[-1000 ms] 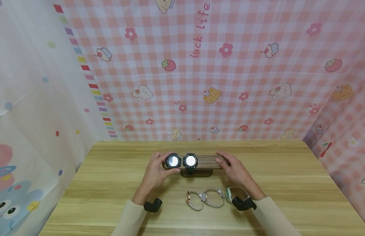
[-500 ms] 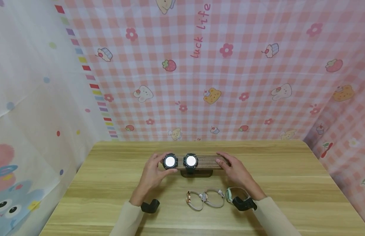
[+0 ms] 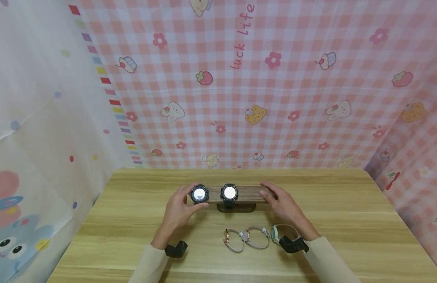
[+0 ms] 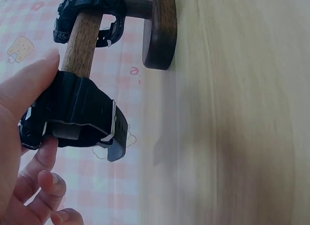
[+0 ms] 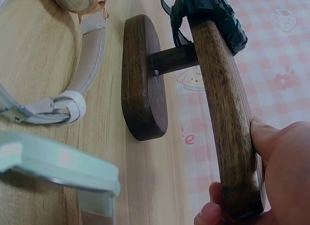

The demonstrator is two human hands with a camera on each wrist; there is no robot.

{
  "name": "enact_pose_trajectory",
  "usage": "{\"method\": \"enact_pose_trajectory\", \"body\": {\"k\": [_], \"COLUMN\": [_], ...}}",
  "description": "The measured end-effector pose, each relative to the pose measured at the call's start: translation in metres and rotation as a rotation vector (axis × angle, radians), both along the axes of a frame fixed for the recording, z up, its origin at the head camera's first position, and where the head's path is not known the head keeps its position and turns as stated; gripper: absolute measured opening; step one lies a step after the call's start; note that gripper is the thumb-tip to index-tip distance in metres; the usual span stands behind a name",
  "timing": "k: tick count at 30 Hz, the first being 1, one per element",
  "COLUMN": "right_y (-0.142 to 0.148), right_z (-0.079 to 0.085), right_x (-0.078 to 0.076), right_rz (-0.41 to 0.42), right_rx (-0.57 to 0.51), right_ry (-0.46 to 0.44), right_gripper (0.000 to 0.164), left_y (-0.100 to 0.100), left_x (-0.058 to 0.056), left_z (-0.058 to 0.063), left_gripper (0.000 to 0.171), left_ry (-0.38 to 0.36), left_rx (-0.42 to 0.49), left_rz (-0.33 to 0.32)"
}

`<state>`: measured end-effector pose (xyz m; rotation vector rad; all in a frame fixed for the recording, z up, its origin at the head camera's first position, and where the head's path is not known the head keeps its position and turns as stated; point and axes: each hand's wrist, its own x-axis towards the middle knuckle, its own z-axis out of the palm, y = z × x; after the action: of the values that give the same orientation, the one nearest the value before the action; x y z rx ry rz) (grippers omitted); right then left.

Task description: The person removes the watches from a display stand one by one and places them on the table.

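A dark wooden watch stand [image 3: 248, 193] carries a horizontal bar on a short post. My left hand [image 3: 178, 209] pinches a black wristwatch [image 3: 199, 193] between thumb and fingers at the bar's left end. In the left wrist view this watch's buckled strap [image 4: 87, 104] loops around the bar tip, the lower fingers loosely bent beneath. A second black wristwatch [image 3: 229, 193] hangs around the bar nearer the middle, apart from the first. My right hand [image 3: 284, 203] grips the bar's right end, thumb on one side and fingers curled round the tip.
In front of the stand lie two watches with pale straps, one rose-gold watch [image 3: 225, 236] beside another pale-strapped watch [image 3: 258, 237]. A mint-green watch [image 3: 274, 233] lies by the right wrist. The wooden table [image 3: 133, 220] meets a pink checked cloth [image 3: 218, 98] behind.
My left hand has slid the outer black wristwatch leftward along the bar to its end, widening the gap to the second one. My right hand keeps its grip on the bar.
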<state>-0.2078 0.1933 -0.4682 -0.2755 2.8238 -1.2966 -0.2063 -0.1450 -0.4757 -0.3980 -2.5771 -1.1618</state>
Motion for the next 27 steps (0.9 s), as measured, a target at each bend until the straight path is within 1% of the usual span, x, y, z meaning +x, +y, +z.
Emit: {"method": "enact_pose_trajectory", "body": {"k": [8, 14, 19, 27], "right_y": [0.001, 0.000, 0.000, -0.001], "right_z": [0.001, 0.002, 0.002, 0.003], "right_x": [0.000, -0.001, -0.001, 0.001], "right_rz": [0.003, 0.011, 0.010, 0.009], "right_rx": [-0.001, 0.004, -0.002, -0.011], "right_ry": [-0.005, -0.009, -0.007, -0.016], "right_gripper": [0.049, 0.050, 0.050, 0.050], "left_y": [-0.008, -0.016, -0.023, -0.028], "left_x": [0.002, 0.007, 0.011, 0.022], "left_z": [-0.003, -0.003, -0.005, -0.002], "left_gripper": [0.065, 0.061, 0.062, 0.063], "left_ry": [0.051, 0.089, 0.076, 0.059], "left_rx": [0.028, 0.053, 0.042, 0.008], "left_rz": [0.013, 0.036, 0.038, 0.043]}}
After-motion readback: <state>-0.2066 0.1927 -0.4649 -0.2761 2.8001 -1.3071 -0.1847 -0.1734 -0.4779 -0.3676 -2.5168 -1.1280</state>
